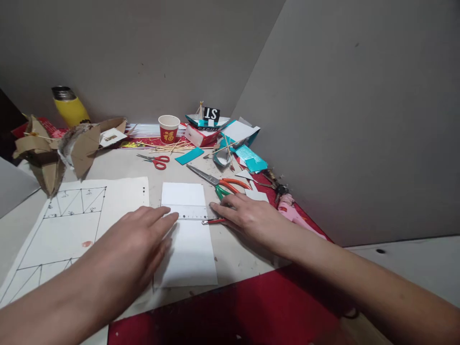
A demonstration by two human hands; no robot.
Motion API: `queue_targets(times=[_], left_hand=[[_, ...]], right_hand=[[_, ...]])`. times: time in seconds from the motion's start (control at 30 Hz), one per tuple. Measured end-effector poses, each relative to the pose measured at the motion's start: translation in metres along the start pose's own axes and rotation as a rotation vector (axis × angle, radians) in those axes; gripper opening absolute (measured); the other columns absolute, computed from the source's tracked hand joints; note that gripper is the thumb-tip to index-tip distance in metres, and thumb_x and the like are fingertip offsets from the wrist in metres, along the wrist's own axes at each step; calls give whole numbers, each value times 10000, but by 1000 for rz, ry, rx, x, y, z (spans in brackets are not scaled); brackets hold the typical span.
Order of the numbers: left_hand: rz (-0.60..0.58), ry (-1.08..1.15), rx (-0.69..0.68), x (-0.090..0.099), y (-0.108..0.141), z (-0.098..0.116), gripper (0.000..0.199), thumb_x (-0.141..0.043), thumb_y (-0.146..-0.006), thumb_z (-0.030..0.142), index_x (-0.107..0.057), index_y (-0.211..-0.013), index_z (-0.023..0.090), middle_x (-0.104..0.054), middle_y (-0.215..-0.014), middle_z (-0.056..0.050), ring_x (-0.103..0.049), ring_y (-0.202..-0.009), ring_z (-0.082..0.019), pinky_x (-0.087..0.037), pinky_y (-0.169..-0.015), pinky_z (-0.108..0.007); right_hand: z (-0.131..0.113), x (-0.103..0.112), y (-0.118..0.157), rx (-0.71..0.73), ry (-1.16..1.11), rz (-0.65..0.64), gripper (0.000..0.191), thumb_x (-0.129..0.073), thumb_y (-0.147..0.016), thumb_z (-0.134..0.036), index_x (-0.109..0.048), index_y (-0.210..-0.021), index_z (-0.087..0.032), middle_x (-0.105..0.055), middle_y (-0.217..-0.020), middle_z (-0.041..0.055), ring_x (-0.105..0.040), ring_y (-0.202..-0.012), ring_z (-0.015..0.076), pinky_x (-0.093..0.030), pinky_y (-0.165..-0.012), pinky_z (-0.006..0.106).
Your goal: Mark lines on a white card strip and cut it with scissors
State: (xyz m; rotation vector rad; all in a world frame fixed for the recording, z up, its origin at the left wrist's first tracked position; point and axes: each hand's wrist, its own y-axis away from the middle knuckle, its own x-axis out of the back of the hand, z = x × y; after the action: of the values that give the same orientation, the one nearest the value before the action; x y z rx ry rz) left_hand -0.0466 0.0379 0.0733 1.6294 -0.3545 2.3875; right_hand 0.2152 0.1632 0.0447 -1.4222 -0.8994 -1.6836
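Note:
A clear ruler (192, 212) lies across a white sheet of paper (187, 254). My left hand (140, 239) rests its outstretched fingertips at the ruler's left end; its thumb is partly hidden below. At the other end, my right hand (247, 215) has its fingers extended over the ruler, its thumb out of sight. A slim red tool with a metal tip (214, 221) pokes out from under the right fingers; whether they grip it is hidden. Just beyond that hand are pliers (215, 181) with orange and green handles.
A sheet with drawn truss lines (122, 201) lies left. Red-handled scissors (158, 160), a teal strip (189, 155), wooden sticks (168, 147) and a red paper cup (168, 128) sit farther back. Cardboard pieces (84, 151) and a yellow bottle (70, 108) stand back left; paper scraps (251, 158) lie right.

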Motion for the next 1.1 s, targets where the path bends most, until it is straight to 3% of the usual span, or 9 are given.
queue_targets(times=[0.2, 0.37, 0.5, 0.6, 0.7, 0.83, 0.93, 1.0, 1.1], left_hand=[[-97, 43, -75, -7, -43, -30, 326, -452, -884, 221, -646, -1146, 228, -649, -1101, -74, -634, -909, -201, -502, -807, -316], [-123, 63, -82, -12, -52, -40, 315, -425, -915, 239, -667, -1116, 249, -610, -1105, -64, -625, -766, -151, -482, -720, -278], [-118, 71, -90, -8, -49, -37, 323, -411, -928, 252, -659, -1136, 258, -599, -1136, -64, -618, -766, -146, -475, -724, -272], [-114, 78, -85, -8, -49, -36, 326, -406, -932, 264, -662, -1134, 264, -600, -1132, -62, -613, -759, -146, -467, -719, -267], [-122, 95, -86, -11, -52, -41, 321, -422, -924, 269, -663, -1136, 266, -600, -1110, -63, -609, -754, -151, -458, -709, -271], [-155, 133, -81, -15, -56, -48, 297, -496, -882, 277, -673, -1121, 274, -600, -1081, -64, -611, -747, -167, -447, -690, -278], [-190, 148, -54, -12, -59, -51, 312, -519, -861, 263, -671, -1133, 284, -592, -1075, -55, -613, -779, -180, -443, -704, -280], [-236, 145, -34, -8, -62, -50, 329, -538, -839, 244, -673, -1136, 279, -582, -1068, -49, -611, -809, -187, -440, -718, -279], [-304, 156, -29, 0, -67, -49, 340, -562, -800, 206, -688, -1111, 264, -575, -1032, -43, -601, -840, -188, -436, -740, -275]], right_hand=[[-4, 8, -3, -20, -4, -14, 354, -416, -976, -168, -556, -1300, -191, -635, -1094, 143, -598, -954, 266, -512, -636, 326], [9, 11, 4, -21, -255, 57, 353, -530, -947, -308, -574, -1280, -201, -632, -1200, 143, -601, -1081, 280, -537, -810, 396], [14, 24, 18, -169, -588, 344, 264, -453, -965, -286, -659, -1103, -195, -685, -1097, 111, -634, -1021, 235, -514, -879, 390], [7, 38, 30, -447, -849, 548, 407, -359, -1002, -431, -689, -972, -194, -688, -882, 87, -646, -794, 203, -538, -686, 334], [-3, 42, 40, -541, -1033, 607, 620, -289, -951, -651, -704, -980, -192, -676, -880, 97, -622, -727, 204, -517, -579, 314], [-15, 34, 47, -468, -1149, 505, 766, -196, -904, -745, -727, -905, -193, -611, -648, 38, -598, -579, 163, -513, -565, 288], [-25, 29, 41, -417, -1276, 389, 706, -247, -925, -710, -711, -891, -179, -634, -629, 20, -612, -503, 132, -515, -504, 246], [-32, 28, 34, -320, -1258, 347, 585, -317, -971, -613, -710, -941, -181, -711, -753, 45, -687, -660, 154, -556, -608, 244], [-41, 18, 23, -12, -1095, 349, 418, -369, -1018, -448, -682, -1120, -189, -736, -1051, 91, -679, -997, 185, -539, -860, 291]])
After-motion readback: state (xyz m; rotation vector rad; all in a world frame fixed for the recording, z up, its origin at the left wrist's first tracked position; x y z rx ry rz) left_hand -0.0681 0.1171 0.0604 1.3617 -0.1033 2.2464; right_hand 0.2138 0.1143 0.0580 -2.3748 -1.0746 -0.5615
